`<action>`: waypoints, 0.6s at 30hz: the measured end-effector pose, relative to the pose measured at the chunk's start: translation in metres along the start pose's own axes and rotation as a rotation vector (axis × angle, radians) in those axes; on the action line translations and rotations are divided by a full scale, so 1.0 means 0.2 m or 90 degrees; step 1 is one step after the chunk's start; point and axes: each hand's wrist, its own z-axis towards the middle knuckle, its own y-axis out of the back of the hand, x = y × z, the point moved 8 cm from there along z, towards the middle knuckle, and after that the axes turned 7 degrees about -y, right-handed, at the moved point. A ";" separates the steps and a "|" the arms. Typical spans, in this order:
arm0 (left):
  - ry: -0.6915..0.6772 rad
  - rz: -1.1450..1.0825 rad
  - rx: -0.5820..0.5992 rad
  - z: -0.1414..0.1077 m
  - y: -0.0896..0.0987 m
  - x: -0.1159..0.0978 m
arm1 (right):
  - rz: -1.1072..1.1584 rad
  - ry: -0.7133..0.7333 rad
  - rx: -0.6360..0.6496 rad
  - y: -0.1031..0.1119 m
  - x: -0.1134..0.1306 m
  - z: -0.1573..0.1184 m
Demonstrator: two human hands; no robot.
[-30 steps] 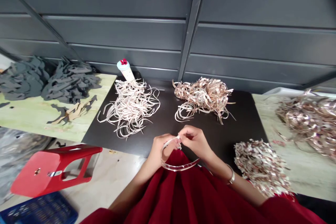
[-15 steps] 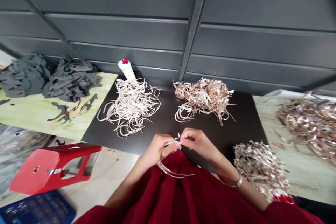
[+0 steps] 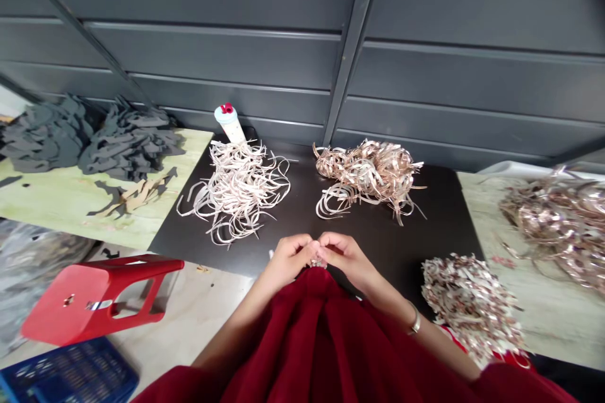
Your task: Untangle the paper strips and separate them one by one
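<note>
My left hand (image 3: 289, 259) and my right hand (image 3: 348, 258) meet fingertip to fingertip at the near edge of the black table, close to the red clothing. Both are closed in a pinch on a thin shiny strap (image 3: 317, 261), most of it hidden by the fingers. Beyond the left hand lies a loose heap of pale narrow straps (image 3: 246, 192). A pile of rose-gold metallic straps (image 3: 375, 170) sits beyond the right hand. To the right is a mound of short silvery-pink pieces (image 3: 470, 302).
A pale cup with a red-topped lid (image 3: 230, 126) stands at the back. Dark grey cut pieces (image 3: 127, 141) are heaped on the left table. A red stool (image 3: 89, 296) and a blue crate (image 3: 70, 371) are at lower left. More metallic straps (image 3: 567, 220) lie far right.
My hands have come closer together and turned inward. The strap's long curved ends, which hung below my left hand, are now out of sight.
</note>
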 end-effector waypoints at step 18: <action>0.340 0.198 -0.099 -0.19 0.06 0.99 | -0.257 -0.049 -0.077 0.06 -0.40 0.02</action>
